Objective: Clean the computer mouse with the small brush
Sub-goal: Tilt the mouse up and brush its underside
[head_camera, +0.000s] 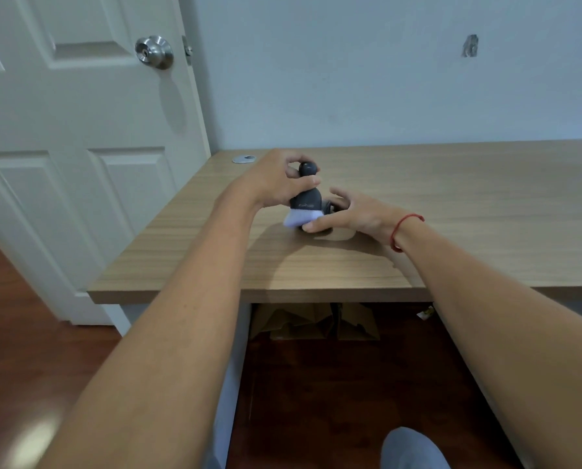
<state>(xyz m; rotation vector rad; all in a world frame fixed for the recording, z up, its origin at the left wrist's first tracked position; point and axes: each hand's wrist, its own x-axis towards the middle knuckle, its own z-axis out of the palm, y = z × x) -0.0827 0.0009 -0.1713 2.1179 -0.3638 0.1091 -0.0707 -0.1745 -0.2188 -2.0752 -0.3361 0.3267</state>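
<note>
A small brush [306, 201] with a dark grey handle and pale lilac bristles stands upright on the wooden desk [418, 204]. My left hand [276, 184] grips its handle near the round knob on top. The bristles press down on a dark computer mouse [328, 208], most of which is hidden behind the brush and my fingers. My right hand [354, 213] holds the mouse from the right side, thumb at its near edge and fingers spread over its far side. A red string sits on my right wrist.
A white panelled door [80, 147] with a steel knob [154, 51] stands at the left. A round metal cable grommet [244, 159] lies at the desk's back left. Cardboard [313, 321] sits under the desk on the wooden floor.
</note>
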